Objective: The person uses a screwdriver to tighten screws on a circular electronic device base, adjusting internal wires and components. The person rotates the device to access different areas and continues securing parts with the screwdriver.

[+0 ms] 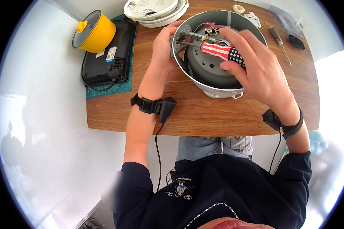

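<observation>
A round, pale metal appliance housing (pixel 217 91), like a rice cooker body, stands open-side up on the table. Within it sits a grey dome-shaped metal part (pixel 206 63) with holes, wires and small fittings. My right hand (pixel 258 66) is closed around a screwdriver (pixel 216 50) with a red-and-white striped, starred handle. Its shaft lies nearly level and points left, its tip at a metal bracket (pixel 183 36) on the inner left wall. Whether it sits in a screw cannot be made out. My left hand (pixel 165 47) grips the housing's left wall from outside, some fingers hidden behind it.
White plastic covers (pixel 156 19) lie at the back. To the left, a yellow lidded pot (pixel 103 32) rests on a black appliance base (pixel 105 70) over a green cutting mat (pixel 107 92). At right lie another screwdriver (pixel 281 44), a coiled black cable (pixel 296 42) and a clear box (pixel 286 21).
</observation>
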Tool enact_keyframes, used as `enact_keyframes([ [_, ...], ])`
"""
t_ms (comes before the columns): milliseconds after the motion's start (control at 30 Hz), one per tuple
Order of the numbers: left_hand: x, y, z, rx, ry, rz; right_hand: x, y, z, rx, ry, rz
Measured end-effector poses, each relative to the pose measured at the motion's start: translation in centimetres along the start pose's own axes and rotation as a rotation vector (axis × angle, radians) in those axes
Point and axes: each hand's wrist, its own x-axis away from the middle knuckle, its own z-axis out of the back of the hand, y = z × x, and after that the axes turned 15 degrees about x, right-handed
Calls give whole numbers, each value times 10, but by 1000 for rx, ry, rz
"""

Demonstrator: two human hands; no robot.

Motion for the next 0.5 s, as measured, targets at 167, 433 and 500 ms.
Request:
enact_keyframes([
  [167,-1,-2,2,11,4,-1,6,2,0,56,-72,0],
  [433,1,-2,-1,11,-17,-7,1,0,1,-160,65,-18],
  [500,1,-2,0,14,-9,-5,3,-1,1,-149,13,-58],
])
